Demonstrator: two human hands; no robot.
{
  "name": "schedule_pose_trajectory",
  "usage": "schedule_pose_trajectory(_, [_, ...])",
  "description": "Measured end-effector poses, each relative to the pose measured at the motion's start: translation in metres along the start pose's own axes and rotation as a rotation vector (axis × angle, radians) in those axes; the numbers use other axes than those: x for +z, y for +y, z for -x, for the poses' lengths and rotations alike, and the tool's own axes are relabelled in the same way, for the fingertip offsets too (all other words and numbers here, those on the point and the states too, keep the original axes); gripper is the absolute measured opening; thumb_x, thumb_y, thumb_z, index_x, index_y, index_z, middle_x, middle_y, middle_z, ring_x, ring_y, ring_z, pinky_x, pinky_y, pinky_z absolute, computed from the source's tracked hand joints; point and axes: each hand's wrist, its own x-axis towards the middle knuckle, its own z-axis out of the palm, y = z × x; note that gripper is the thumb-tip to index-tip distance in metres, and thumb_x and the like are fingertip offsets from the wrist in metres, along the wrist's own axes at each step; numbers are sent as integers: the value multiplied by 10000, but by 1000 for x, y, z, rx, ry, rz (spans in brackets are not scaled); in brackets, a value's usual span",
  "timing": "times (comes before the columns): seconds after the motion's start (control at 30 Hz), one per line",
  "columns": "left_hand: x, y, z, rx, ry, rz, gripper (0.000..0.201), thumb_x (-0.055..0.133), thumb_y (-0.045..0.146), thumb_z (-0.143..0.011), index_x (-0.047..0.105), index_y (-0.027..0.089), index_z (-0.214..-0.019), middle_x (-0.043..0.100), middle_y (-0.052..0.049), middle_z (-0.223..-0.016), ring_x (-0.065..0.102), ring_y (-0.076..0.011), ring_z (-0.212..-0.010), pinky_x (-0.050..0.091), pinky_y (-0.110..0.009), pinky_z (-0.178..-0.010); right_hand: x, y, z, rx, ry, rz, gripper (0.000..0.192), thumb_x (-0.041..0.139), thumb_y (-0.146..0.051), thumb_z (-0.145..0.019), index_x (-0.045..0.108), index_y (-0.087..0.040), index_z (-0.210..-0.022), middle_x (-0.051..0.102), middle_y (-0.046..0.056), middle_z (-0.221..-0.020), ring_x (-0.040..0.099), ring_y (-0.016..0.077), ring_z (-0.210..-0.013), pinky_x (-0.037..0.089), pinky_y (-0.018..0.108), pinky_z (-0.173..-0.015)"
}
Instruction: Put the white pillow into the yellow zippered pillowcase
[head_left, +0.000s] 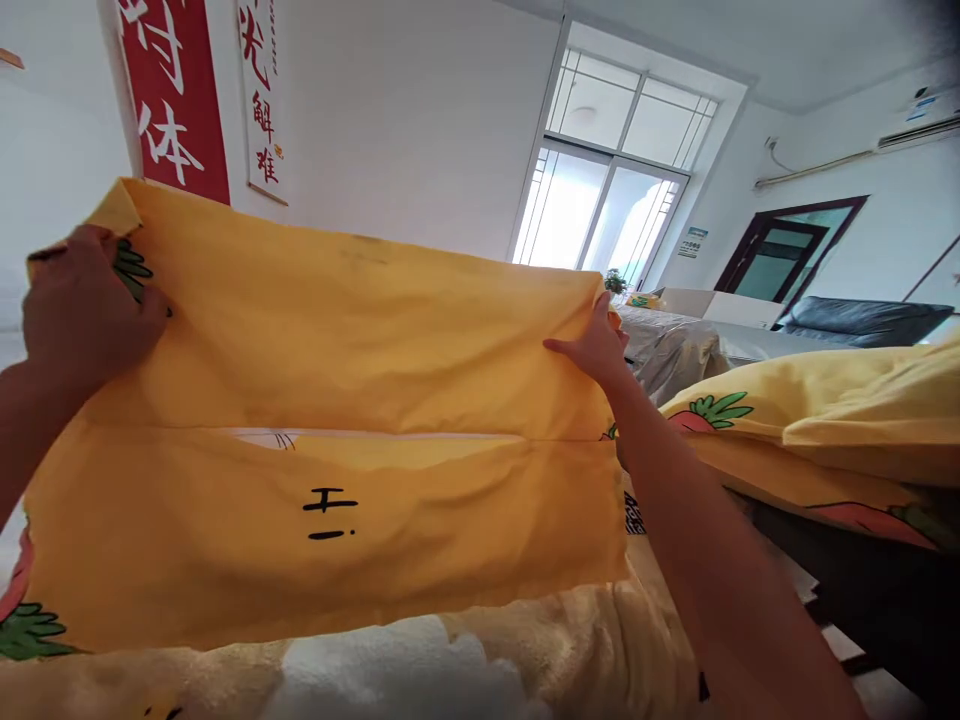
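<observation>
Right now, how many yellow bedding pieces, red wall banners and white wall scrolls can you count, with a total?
Yellow pillowcase, held up by left hand and right hand: 1
Yellow carrot-print bedding at right: 1
Red wall banner: 1
White wall scroll: 1
Total: 4

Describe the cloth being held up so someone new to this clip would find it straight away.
Start at the red banner on the white wall; just below it hangs a yellow pillowcase, stretched wide between the left hand and the right hand. Unlike the yellow bedding lying at the right, it is lifted upright, with a horizontal opening across its middle and small black marks below.
</observation>
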Motion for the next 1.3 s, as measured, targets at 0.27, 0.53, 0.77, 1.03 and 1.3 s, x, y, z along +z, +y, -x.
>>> schedule_pose_trajectory(0.27, [87, -21, 1, 78, -187, 10, 756, 548, 373, -816, 221, 5, -1390, 429, -227, -1379, 431, -424, -1255, 419, -573, -985, 60, 15, 13, 63, -116, 117, 1184, 718, -481, -663, -50, -116, -1486, 359, 257, -1439, 375, 390, -1299, 210, 554, -1042])
schedule_pose_trajectory(0.53, [177, -16, 9, 182, -375, -6, 778, 557, 345, -804, 185, 13, -1401, 410, -242, -1390, 412, -393, -1284, 397, -502, -1024, 146, 62, 25, 114, -214, 205, 1116, 681, -474, -702, -15, -82, -1483, 341, 264, -1459, 346, 385, -1318, 246, 545, -1024])
schedule_pose_trajectory(0.77, [278, -26, 33, 196, -499, -41, 698, 485, 316, -828, 198, 3, -1382, 353, -249, -1437, 375, -377, -1324, 344, -474, -1069, 234, 94, 50, 169, -386, 241, 1080, 655, -442, -723, -33, -107, -1486, 367, 239, -1455, 391, 361, -1300, 222, 521, -1047])
schedule_pose_trajectory(1.03, [353, -47, 76, 166, -691, 9, 818, 396, 368, -909, -98, 34, -1469, 219, -244, -1524, 260, -354, -1397, 279, -453, -1110, 303, 127, 87, 157, -492, 195, 981, 517, -375, -813, -152, -130, -1488, 270, 201, -1525, 365, 304, -1346, 265, 480, -1051])
schedule_pose_trajectory(1.3, [357, -65, 99, 181, -853, 14, 634, 188, 396, -986, 126, -7, -1472, 331, -225, -1485, 360, -340, -1348, 316, -459, -1064, 305, 144, 130, 115, -726, 317, 532, 252, -377, -956, 357, -194, -1444, 306, 99, -1533, 241, 224, -1423, 206, 462, -1110])
